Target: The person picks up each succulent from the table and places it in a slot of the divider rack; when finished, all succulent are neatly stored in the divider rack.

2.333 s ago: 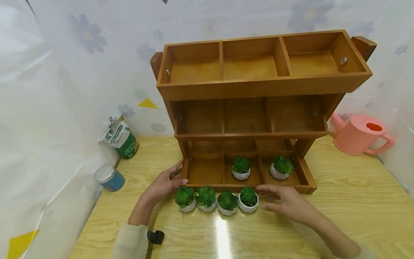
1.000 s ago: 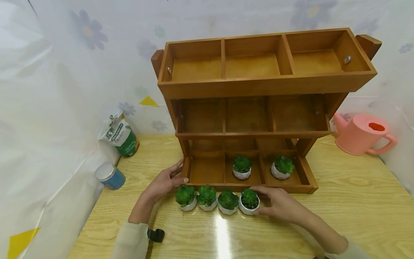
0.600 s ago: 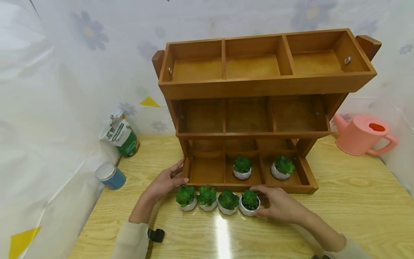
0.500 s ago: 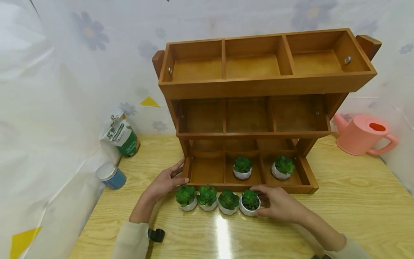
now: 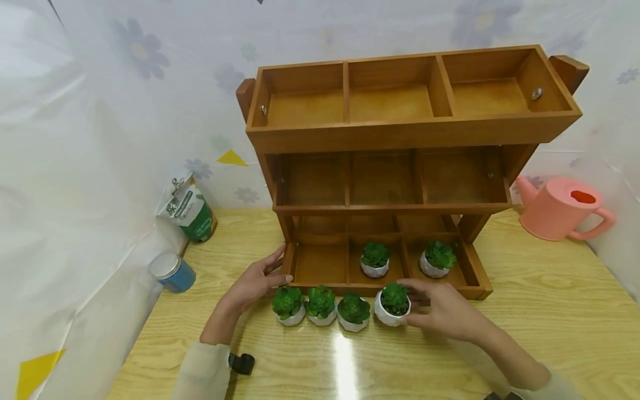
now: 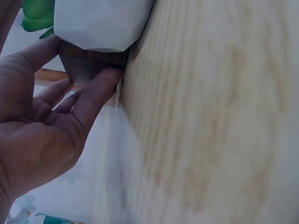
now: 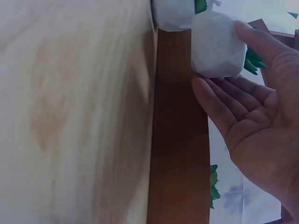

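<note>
Pinching potted succulent [image 5: 393, 305] in right hand [image 5: 447, 313], above desk [image 5: 295, 361] by front edge of bottom tray [image 5: 320, 266]; resting left hand [image 5: 251, 287], loosely spread, against left end; possibly risking drop from fingertip-only hold.

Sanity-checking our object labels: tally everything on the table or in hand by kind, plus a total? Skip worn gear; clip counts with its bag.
Potted plants: 6 (1 held in the right hand)
Shelf: 1
Watering can: 1
Jar: 1
Bag: 1
Total: 10
</note>
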A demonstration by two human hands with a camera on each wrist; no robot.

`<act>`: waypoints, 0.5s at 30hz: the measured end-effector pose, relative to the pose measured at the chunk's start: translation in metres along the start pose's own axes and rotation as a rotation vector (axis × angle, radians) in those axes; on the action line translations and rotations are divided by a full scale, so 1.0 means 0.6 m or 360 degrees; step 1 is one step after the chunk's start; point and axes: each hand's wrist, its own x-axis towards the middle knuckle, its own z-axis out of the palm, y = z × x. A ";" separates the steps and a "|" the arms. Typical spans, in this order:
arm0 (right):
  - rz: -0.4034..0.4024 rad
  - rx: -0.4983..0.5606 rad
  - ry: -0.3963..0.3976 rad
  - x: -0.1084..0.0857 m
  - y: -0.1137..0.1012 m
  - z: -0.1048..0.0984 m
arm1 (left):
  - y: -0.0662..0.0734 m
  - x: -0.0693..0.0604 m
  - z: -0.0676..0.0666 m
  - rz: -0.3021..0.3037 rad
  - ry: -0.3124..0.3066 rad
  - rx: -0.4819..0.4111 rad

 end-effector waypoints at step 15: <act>0.0003 0.0074 0.0190 -0.001 -0.012 -0.022 | -0.004 0.001 0.000 0.0004 -0.0007 0.0010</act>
